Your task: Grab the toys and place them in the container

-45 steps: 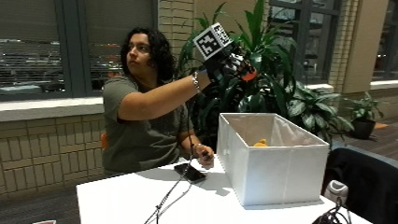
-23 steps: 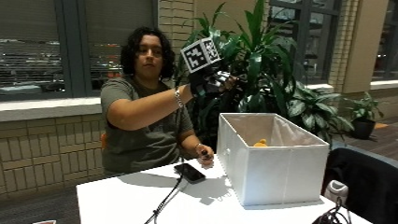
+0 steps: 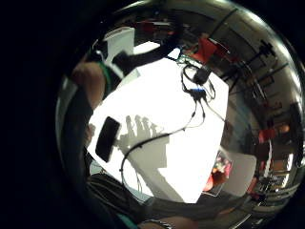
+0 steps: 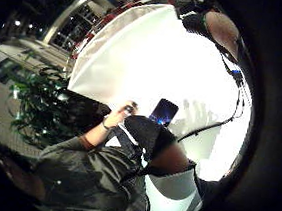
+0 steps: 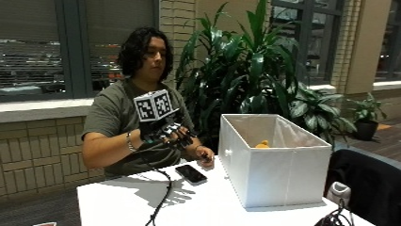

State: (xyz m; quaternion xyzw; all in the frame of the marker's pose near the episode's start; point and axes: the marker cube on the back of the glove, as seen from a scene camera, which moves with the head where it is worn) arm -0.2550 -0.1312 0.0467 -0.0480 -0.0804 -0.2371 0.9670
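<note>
My gloved right hand hovers above the table, fingers spread and holding nothing. The white container stands at my two o'clock, an orange toy inside; the little-finger palm view seems to show more toys there.

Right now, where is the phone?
In the outside view the phone lies flat on the white table, just left of the white container, below the raised gloved hand.
</note>
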